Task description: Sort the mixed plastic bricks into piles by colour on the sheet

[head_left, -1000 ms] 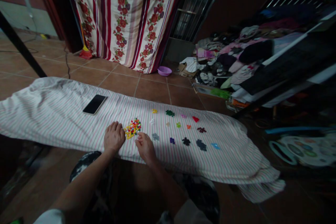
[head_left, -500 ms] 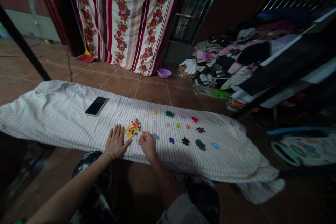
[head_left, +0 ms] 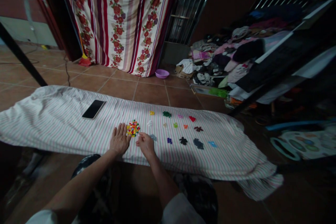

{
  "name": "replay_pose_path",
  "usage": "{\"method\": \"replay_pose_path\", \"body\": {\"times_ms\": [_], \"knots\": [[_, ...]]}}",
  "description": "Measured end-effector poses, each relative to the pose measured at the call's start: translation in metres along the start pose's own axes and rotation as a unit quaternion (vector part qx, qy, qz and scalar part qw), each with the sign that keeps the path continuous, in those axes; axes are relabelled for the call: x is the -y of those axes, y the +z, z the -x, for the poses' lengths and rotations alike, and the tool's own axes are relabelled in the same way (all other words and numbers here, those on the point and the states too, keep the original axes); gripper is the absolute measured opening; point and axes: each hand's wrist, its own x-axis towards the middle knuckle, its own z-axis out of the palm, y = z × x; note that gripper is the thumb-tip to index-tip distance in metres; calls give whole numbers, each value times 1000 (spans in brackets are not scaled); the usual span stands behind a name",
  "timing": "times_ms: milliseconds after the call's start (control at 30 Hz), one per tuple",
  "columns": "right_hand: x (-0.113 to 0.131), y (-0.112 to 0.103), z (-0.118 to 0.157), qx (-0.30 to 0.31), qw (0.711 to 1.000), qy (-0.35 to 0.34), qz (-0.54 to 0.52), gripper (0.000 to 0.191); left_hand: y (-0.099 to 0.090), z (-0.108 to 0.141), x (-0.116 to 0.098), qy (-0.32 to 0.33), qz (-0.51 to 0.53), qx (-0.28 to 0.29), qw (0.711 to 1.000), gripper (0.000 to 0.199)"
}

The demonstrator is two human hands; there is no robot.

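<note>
A pile of small mixed red, yellow, green and orange pieces (head_left: 133, 128) lies on the striped cloth (head_left: 65, 129). Flat against the pile's left edge rests my left hand (head_left: 120, 139), fingers extended. My right hand (head_left: 145, 144) is just right of the pile, its fingers curled in a pinch; whatever is between the fingertips is too small to make out. Further right are separate one-colour clusters, among them dark green (head_left: 167, 114), red (head_left: 192, 118), black (head_left: 183, 141), dark grey (head_left: 198, 143) and light blue (head_left: 212, 144).
A phone (head_left: 93, 109) lies on the cloth at the left. Beyond the cloth's far edge, a purple bowl (head_left: 162, 74) stands on the tiled floor near a hanging floral curtain (head_left: 131, 17). Heaped clothes (head_left: 223, 56) fill the back right, and a dark pole (head_left: 23, 56) slants at the left.
My left hand has shifted right against the mixed pile, its fingers closer together, and the pile looks more compact. The right hand remains pinched beside it. The camera view has shifted slightly.
</note>
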Motion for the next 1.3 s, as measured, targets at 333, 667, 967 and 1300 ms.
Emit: {"method": "replay_pose_path", "body": {"times_ms": [333, 667, 967, 1300], "knots": [[2, -2, -1, -2, 995, -56, 87, 34, -1, -10, 1, 34, 30, -22, 999, 56], [-5, -4, 1, 15, 988, -97, 123, 38, -5, -32, 4, 128, 52, 7, 990, 49], [-10, -2, -2, -43, 980, -126, 150, 29, -2, -83, -11, 242, 76, 42, 966, 31], [-11, -1, -2, -37, 983, -113, 139, 30, -6, -72, 26, 292, 111, 43, 949, 29]]}}
